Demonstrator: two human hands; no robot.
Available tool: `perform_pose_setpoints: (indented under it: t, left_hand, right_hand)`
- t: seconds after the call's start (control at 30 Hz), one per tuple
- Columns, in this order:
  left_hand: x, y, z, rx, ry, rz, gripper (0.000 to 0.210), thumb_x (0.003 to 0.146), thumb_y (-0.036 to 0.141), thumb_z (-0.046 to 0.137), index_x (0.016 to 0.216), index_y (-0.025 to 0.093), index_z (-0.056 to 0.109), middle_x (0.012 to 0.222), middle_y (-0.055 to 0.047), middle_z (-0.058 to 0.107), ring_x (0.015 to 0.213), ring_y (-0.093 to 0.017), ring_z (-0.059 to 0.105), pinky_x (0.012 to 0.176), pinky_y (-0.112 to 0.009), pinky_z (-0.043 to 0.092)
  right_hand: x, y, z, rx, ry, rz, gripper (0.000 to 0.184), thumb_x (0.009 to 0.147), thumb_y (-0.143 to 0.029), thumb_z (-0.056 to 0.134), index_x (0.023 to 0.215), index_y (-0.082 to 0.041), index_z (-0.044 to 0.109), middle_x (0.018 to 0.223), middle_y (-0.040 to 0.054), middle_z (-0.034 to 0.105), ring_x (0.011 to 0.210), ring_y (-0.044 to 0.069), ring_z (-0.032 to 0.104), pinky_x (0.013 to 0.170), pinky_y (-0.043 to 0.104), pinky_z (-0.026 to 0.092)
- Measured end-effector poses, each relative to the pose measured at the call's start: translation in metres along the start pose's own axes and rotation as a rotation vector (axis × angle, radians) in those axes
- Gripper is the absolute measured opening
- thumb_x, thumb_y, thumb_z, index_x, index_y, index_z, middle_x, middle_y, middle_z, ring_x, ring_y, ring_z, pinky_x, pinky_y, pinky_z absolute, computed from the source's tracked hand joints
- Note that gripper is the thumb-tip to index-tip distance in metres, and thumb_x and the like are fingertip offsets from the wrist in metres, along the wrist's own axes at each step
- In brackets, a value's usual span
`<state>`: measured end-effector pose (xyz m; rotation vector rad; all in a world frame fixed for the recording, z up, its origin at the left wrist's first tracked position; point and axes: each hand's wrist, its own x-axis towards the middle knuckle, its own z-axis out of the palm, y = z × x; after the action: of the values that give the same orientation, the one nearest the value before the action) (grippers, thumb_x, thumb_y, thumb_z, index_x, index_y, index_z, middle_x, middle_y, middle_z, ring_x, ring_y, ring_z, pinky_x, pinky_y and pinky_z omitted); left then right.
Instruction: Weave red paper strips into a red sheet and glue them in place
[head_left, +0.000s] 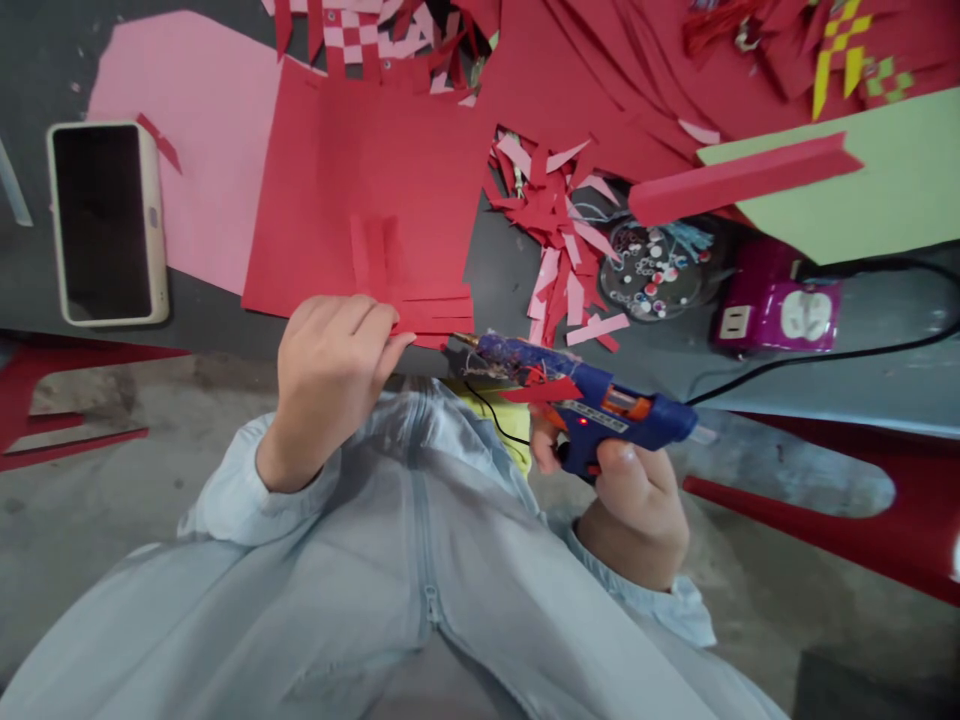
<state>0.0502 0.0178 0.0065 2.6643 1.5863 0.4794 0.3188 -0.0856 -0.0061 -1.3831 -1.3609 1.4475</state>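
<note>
My right hand (637,495) is wrapped around the handle of a blue glue gun (630,410) with an orange trigger and a lit red light. Its metal nozzle points left, close to narrow red paper strips (439,312) at the table's front edge. Stringy dried glue and a red paper scrap cling to the barrel. My left hand (330,380) is closed in a pinch at the near end of those strips, fingers curled on the paper. Beneath lies a large red paper sheet (397,150) with a folded red strip (371,250) on it.
A phone (101,220) lies at left, partly on pink paper (199,130). Right of the red sheet are paper scraps (555,230), a clear dish of beads (652,270) and a purple power socket box (780,300) with a black cord. Green paper (900,180) and red stools (915,470) flank the right.
</note>
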Motion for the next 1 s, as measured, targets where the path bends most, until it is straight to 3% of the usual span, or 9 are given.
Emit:
perform_pose_setpoints:
  t: [0.1,0.33,0.63,1.0]
  left_hand:
    - [0.001,0.0,0.0,0.006,-0.008,-0.012,0.024,0.1,0.038,0.053,0.09,0.021,0.066,0.082,-0.005,0.071,0.077,-0.024,0.063,0.072,-0.039,0.042]
    - [0.0,-0.004,0.003,-0.031,0.046,-0.129,0.023,0.101,0.04,0.048,0.094,0.027,0.065,0.077,-0.003,0.069,0.077,-0.023,0.065,0.074,-0.038,0.047]
    - [-0.001,-0.007,0.006,-0.025,0.1,-0.125,0.02,0.101,0.036,0.05,0.089,0.026,0.064,0.073,-0.001,0.068,0.076,-0.021,0.066,0.073,-0.037,0.053]
    - [-0.001,-0.005,0.007,-0.115,0.061,-0.199,0.025,0.1,0.035,0.048,0.09,0.025,0.068,0.075,-0.003,0.071,0.078,-0.022,0.069,0.092,-0.039,0.055]
  right_hand:
    - [0.001,-0.002,0.003,0.115,-0.027,-0.002,0.051,0.101,-0.056,0.031,0.081,-0.023,0.065,0.068,0.0075,0.062,0.058,0.021,0.054,0.056,0.04,0.043]
    - [0.021,-0.017,0.018,-0.016,-0.063,-0.027,0.049,0.103,-0.055,0.038,0.073,-0.023,0.061,0.066,0.003,0.063,0.059,0.017,0.052,0.06,0.035,0.041]
    - [0.041,-0.014,0.03,-0.07,-0.147,-0.021,0.042,0.103,-0.055,0.038,0.083,-0.023,0.056,0.073,0.0024,0.065,0.065,0.016,0.058,0.064,0.032,0.047]
    - [0.041,-0.014,0.029,-0.138,-0.145,-0.059,0.039,0.104,-0.048,0.04,0.081,-0.022,0.057,0.073,0.0016,0.065,0.062,0.015,0.056,0.061,0.031,0.044]
